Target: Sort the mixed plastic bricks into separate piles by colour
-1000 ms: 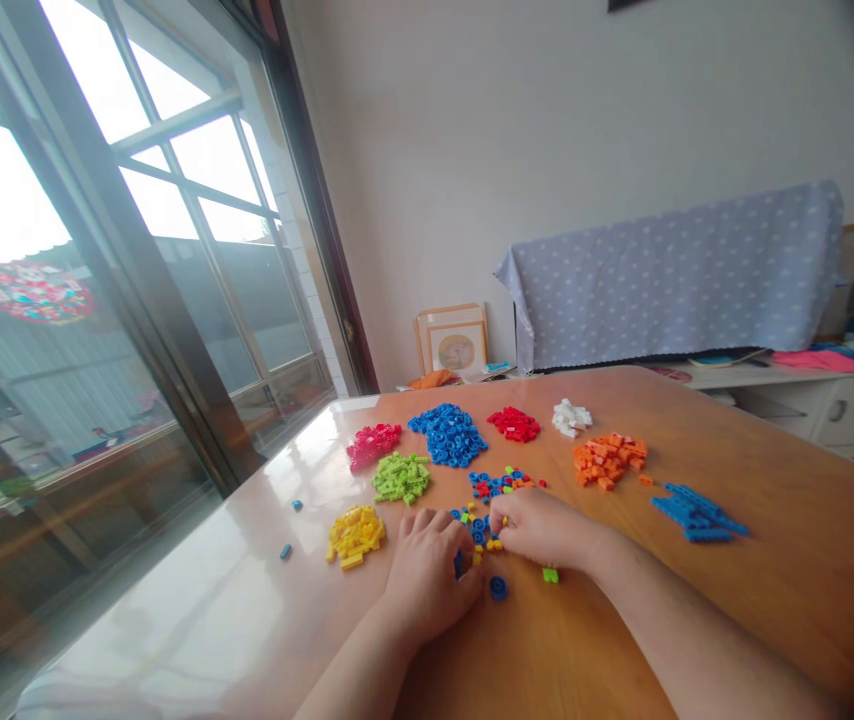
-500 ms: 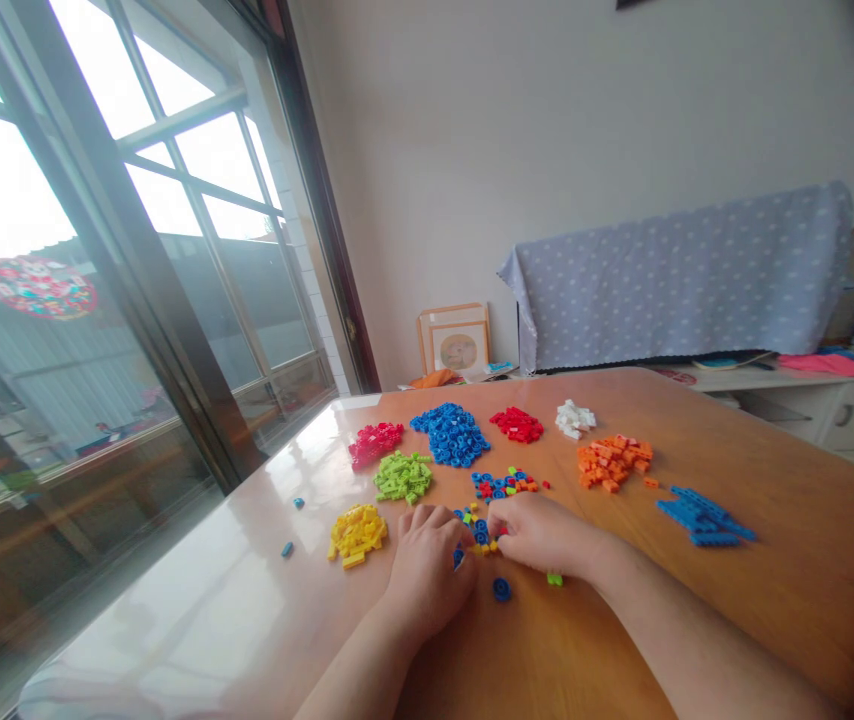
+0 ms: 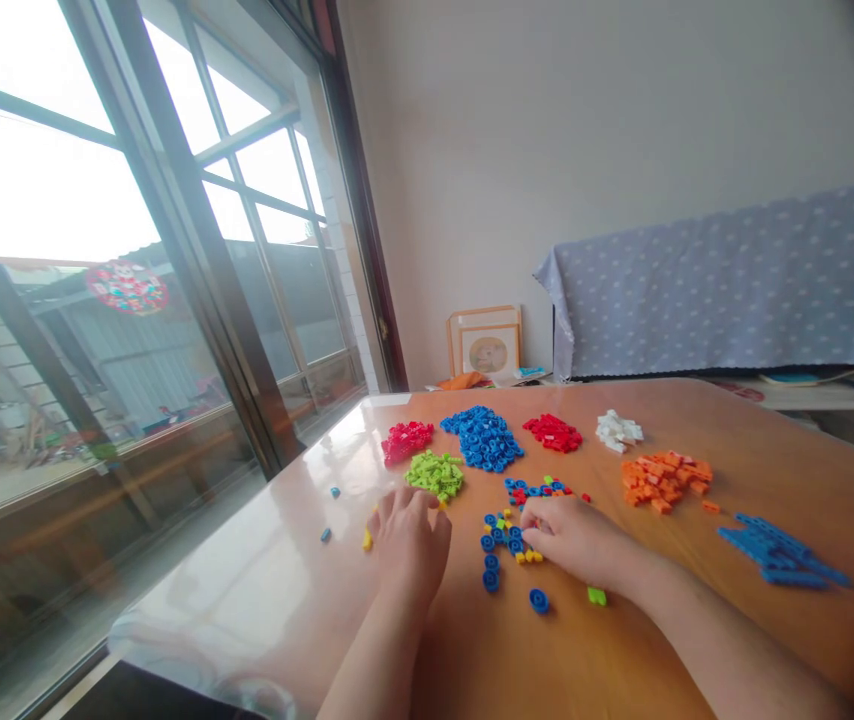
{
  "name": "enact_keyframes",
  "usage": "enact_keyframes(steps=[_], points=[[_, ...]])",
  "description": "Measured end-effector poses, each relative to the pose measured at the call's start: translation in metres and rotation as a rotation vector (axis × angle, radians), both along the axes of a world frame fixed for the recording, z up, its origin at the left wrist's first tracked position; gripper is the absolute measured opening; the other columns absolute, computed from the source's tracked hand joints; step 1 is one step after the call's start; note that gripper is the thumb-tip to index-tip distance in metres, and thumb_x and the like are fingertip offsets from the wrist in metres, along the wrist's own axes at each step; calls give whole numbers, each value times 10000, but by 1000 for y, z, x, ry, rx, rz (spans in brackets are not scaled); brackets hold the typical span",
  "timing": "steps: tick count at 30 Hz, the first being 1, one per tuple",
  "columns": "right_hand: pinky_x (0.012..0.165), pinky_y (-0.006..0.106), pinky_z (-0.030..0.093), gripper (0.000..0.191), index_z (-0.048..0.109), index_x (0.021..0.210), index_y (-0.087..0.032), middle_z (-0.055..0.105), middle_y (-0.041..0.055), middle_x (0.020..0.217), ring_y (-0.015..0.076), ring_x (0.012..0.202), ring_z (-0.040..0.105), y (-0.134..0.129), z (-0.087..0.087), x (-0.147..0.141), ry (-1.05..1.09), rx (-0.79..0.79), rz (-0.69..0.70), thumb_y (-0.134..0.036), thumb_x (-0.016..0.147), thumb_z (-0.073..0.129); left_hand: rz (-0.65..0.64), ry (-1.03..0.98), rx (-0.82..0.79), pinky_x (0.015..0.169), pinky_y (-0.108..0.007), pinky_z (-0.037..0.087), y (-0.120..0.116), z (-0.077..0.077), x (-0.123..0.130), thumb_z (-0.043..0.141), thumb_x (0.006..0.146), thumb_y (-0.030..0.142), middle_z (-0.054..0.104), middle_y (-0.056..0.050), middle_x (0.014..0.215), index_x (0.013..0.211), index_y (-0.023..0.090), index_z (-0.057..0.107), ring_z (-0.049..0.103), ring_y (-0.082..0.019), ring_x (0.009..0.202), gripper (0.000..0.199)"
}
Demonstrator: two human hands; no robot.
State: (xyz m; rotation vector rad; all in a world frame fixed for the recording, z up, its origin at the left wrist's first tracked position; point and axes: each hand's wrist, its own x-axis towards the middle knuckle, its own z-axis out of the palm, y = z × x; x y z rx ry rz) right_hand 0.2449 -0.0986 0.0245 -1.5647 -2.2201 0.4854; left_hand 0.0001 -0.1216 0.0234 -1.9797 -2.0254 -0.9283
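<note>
My left hand [image 3: 412, 535] reaches over the pile of yellow bricks [image 3: 368, 540], covering most of it. Its fingers are apart, with the thumb held out to the side. My right hand [image 3: 573, 535] is at the edge of a small group of blue round bricks [image 3: 488, 543] mixed with yellow and lime pieces. Its thumb and index finger are pinched together; whatever lies between them is hidden. Nearer to me sit a single blue round brick [image 3: 539, 600] and a lime brick [image 3: 596, 596]. Just beyond the right hand lies another mixed cluster [image 3: 521, 494] of blue, red and lime bricks.
On the wooden table [image 3: 464, 660], sorted piles stand farther back: pink bricks [image 3: 407, 441], lime bricks [image 3: 434, 474], blue round bricks [image 3: 482, 438], red bricks [image 3: 553, 433], white bricks [image 3: 618, 430] and orange bricks [image 3: 665, 480]. Long blue bricks [image 3: 779, 552] lie at right.
My left hand has moved left, off the mixed blue bricks and onto the yellow pile, and its fingers have spread. My right hand stays by the mixed group. The view has turned left.
</note>
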Motion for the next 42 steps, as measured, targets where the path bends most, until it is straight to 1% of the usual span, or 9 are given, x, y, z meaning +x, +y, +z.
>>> enact_keyframes(steps=[3,7,13,17,21,29,33,38,42], points=[[574,246,278,168,695,822,-240,681,4,746,153,695,570,1,-3,1,20,-8,-9,-343,817,562,122,-43,-19,934,-480,308,1,1,-15,526,835,289,613,-61,1164,923,266,665,428,-309,1171,167],[567,242,278,166,687,826,-238,675,2,740,150,675,563,4,-5,4,31,-2,-9,-337,825,554,211,-82,-64,919,-517,307,2,1,-26,496,833,314,601,-78,1180,920,258,671,416,-341,1174,203],[569,235,276,203,682,835,-237,660,-3,729,140,652,550,9,0,13,22,48,-76,-275,849,483,208,-55,-45,960,-509,301,-2,9,-11,465,860,297,586,-86,1236,1021,257,655,405,-331,1213,252],[565,232,271,227,687,892,-241,665,6,751,140,648,547,11,3,20,37,45,-163,-251,843,465,94,1,4,971,-479,308,-2,11,1,448,892,289,595,-66,1212,1028,274,643,413,-303,1215,239],[571,234,272,203,687,863,-236,669,9,745,142,658,545,13,5,27,19,24,-221,-231,820,488,-31,39,-2,955,-435,328,-1,14,14,464,890,256,623,-52,1158,994,272,645,446,-277,1174,209],[564,237,252,163,674,848,-233,665,5,756,138,662,542,22,7,50,-13,-7,-321,-210,789,524,-339,106,-189,869,-389,377,4,32,36,504,865,262,654,-42,1076,1023,282,654,523,-264,1050,218],[565,242,249,148,667,827,-233,662,6,762,144,684,550,24,7,57,-27,0,-370,-200,783,529,-451,150,-256,835,-378,397,14,36,64,510,847,265,653,-61,1034,973,269,679,533,-267,1015,211],[562,245,246,137,663,819,-236,665,5,760,145,676,546,22,6,54,-58,-2,-357,-247,817,526,-479,180,-270,817,-401,404,31,20,104,507,818,266,644,-89,940,827,242,707,538,-283,958,202],[567,247,257,175,670,837,-241,668,14,763,154,700,559,24,3,53,-66,28,-345,-317,851,514,-449,180,-238,824,-438,389,40,1,114,521,797,290,634,-98,939,775,235,706,520,-294,947,194]])
